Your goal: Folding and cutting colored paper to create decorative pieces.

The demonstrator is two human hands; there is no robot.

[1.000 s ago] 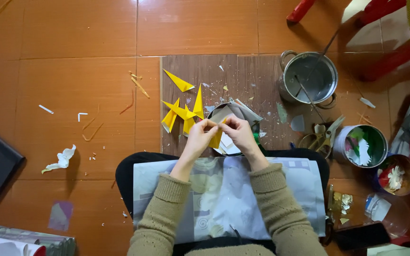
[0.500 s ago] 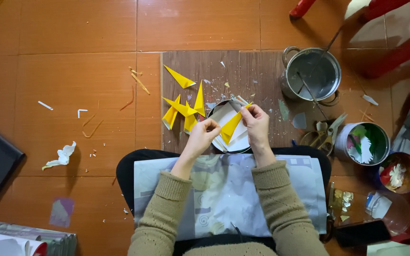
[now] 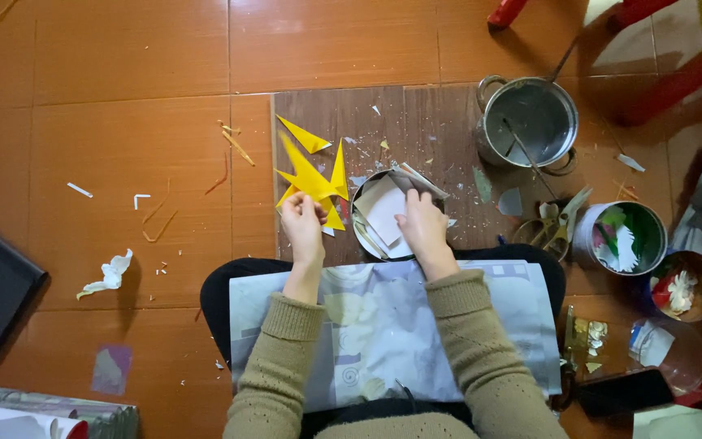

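Before you, an orange tiled floor (image 3: 123, 97) carries a brown board (image 3: 424, 122), a steel pot (image 3: 526, 122), paper scraps (image 3: 110, 273) and a green tin (image 3: 621, 237).

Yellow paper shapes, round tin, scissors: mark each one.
yellow paper shapes (image 3: 309, 172), head view, middle of the largest piece.
round tin (image 3: 357, 218), head view, left rim.
scissors (image 3: 548, 226), head view, by the handles.

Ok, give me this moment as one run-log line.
left hand: setting yellow paper piece by yellow shapes | right hand: on round tin of paper scraps | surface: brown board
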